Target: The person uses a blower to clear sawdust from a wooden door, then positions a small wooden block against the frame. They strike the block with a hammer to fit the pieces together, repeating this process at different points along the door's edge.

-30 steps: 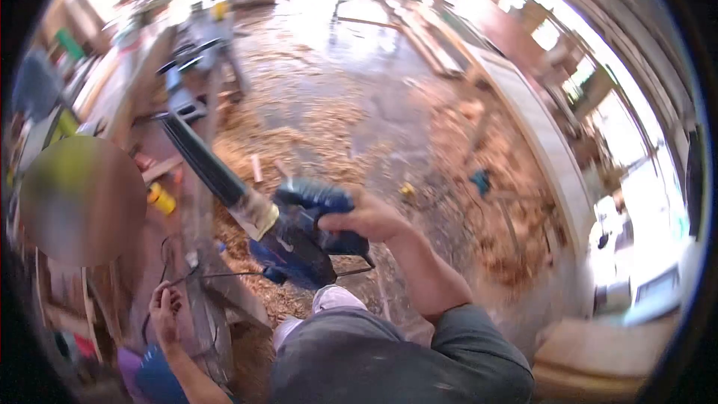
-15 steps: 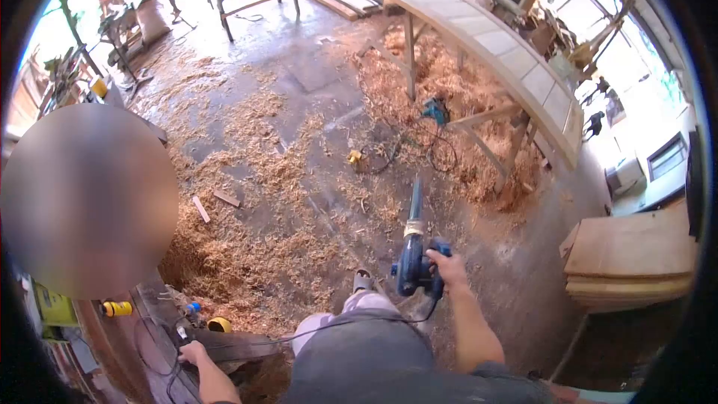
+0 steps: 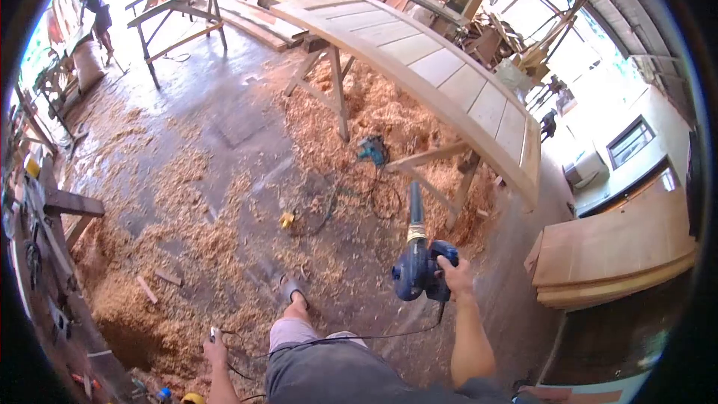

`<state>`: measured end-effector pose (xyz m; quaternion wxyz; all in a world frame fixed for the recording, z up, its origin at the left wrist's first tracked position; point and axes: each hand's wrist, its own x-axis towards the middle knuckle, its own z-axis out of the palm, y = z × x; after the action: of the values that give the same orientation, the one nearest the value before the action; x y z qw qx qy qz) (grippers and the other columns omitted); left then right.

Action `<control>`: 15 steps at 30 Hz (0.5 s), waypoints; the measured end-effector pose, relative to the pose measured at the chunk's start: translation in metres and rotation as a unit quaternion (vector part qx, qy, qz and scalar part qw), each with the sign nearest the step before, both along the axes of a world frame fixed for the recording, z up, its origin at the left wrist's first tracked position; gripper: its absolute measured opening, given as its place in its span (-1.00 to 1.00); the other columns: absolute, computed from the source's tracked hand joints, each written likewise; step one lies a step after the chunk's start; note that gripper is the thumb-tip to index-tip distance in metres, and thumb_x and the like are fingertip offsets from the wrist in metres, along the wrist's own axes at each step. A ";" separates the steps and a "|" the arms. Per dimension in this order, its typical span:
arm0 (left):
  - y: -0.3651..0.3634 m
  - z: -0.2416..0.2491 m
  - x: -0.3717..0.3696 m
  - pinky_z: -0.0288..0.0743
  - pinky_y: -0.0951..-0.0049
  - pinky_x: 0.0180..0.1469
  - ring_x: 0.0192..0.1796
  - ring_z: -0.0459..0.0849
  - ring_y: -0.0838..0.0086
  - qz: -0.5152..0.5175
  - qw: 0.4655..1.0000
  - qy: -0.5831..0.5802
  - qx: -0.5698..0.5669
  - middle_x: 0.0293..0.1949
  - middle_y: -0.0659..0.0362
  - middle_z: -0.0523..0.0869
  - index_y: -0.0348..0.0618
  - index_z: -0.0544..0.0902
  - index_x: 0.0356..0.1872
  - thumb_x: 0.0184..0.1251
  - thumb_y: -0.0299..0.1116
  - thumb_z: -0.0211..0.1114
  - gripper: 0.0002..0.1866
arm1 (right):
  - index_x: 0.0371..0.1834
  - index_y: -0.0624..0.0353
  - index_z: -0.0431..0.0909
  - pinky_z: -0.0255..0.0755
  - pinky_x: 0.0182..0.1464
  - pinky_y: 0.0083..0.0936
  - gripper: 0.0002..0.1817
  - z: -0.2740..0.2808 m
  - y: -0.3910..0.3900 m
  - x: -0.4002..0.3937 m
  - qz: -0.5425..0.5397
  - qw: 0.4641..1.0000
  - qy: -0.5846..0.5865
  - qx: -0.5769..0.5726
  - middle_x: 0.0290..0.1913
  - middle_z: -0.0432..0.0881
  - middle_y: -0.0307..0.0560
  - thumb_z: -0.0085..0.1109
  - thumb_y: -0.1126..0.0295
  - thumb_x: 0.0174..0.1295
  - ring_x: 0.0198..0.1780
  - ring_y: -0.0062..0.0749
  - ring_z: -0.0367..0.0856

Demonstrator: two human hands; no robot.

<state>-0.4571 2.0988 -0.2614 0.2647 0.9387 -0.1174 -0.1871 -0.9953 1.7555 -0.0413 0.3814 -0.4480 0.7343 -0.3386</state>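
Note:
My right hand [image 3: 458, 278] is wrapped around the handle of a dark blue electric leaf blower [image 3: 411, 273]. Its black nozzle points ahead over the floor, with tape around the joint. A black power cord [image 3: 374, 338] hangs from the blower and runs across my front towards the left. My left hand [image 3: 215, 347] is closed on what looks like the cord's plug, a small dark piece with a pale tip. Wood shavings [image 3: 179, 224] cover much of the floor below and ahead of both hands.
A large panelled wooden door [image 3: 426, 63] rests on trestles to the right. Under it lie a teal power tool [image 3: 372, 151] and its cord; a yellow object [image 3: 286, 221] is nearer. Stacked panels [image 3: 613, 247] stand at right, a workbench [image 3: 56, 277] at left. People work in the background.
My view has swung to the right and forward. The left hand has come away from the bench with the plug, nearer my legs. The blower stays in my right hand; the nearby person has left view.

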 end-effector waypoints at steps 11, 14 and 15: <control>-0.333 0.052 0.102 0.25 0.51 -0.60 -0.62 0.41 0.59 -0.075 0.911 0.358 -0.189 -0.58 0.31 0.53 -0.18 0.65 -0.32 0.45 -0.15 0.24 -0.71 | -0.21 0.22 0.66 0.52 -0.36 -0.41 -0.66 0.016 -0.339 -0.095 -0.124 0.969 0.058 -0.205 -0.36 0.67 -0.18 0.27 0.11 0.33 -0.42 -0.41 0.59; -0.362 0.023 0.142 0.17 0.51 -0.66 -0.67 0.35 0.62 0.073 0.895 0.304 -0.318 -0.63 0.34 0.46 -0.08 0.65 -0.29 0.48 -0.02 0.19 -0.67 | -0.20 0.23 0.67 0.53 -0.24 -0.39 -0.59 0.005 -0.475 -0.130 -0.107 0.951 0.106 -0.271 -0.30 0.68 -0.15 0.28 0.03 0.31 -0.31 -0.38 0.61; -0.369 0.025 0.142 0.27 0.44 -0.61 -0.64 0.43 0.51 0.092 0.900 0.296 -0.308 -0.61 0.27 0.51 -0.09 0.64 -0.27 0.47 0.00 0.19 -0.65 | -0.20 0.23 0.68 0.52 -0.18 -0.40 -0.56 0.019 -0.509 -0.122 -0.131 0.973 0.029 -0.188 -0.26 0.68 -0.12 0.28 0.00 0.29 -0.28 -0.37 0.62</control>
<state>-0.3153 1.7295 -0.2364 0.5789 0.7185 0.0017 -0.3856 -1.1173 1.2466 -0.0221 0.2214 -0.4212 0.7204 -0.5046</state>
